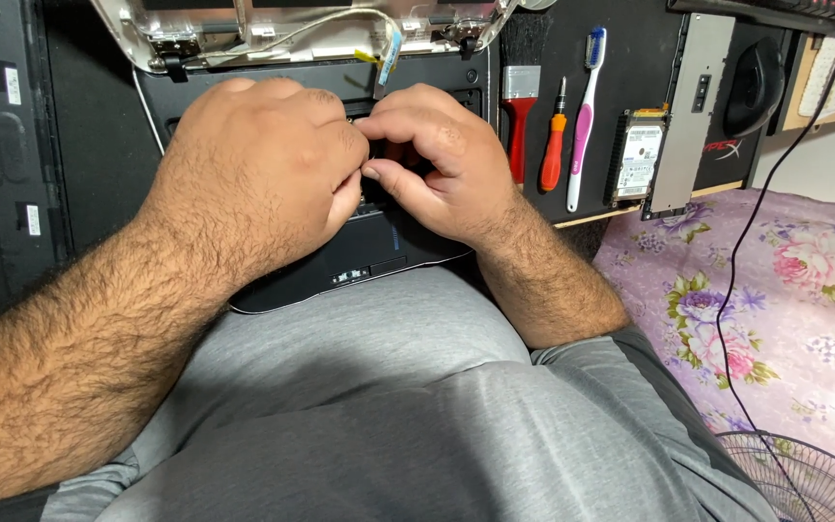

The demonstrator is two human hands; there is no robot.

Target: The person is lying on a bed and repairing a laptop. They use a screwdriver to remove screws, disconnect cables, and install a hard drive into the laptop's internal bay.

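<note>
Laptop base, black and opened up, lies on the counter right against the person's belly, and both hands meet over its middle. The left hand is curled, thumb and forefinger pinched together on something too small to make out; the right hand faces it, its fingertips pressed in at the same spot, so the two are together and clamped on a tiny part inside the base that the knuckles hide. Just what they grip I cannot tell.

Work this fine probably goes best with wrists resting on the base's front edge, the pull kept straight and gentle, and the thin cable behind the hands kept free of strain.

Behind the laptop base, a silver lid shell with its hinges leans away, a yellow and blue tab hanging near the cable. To the right of the base lie a red-handled brush, an orange screwdriver, a pink and white toothbrush and a bare hard drive, side by side. Farther right of the base sits a black mouse. Below the counter's edge on that side, a flowered purple cloth spreads out, crossed by a black cord, with a fan grille at the corner.
</note>
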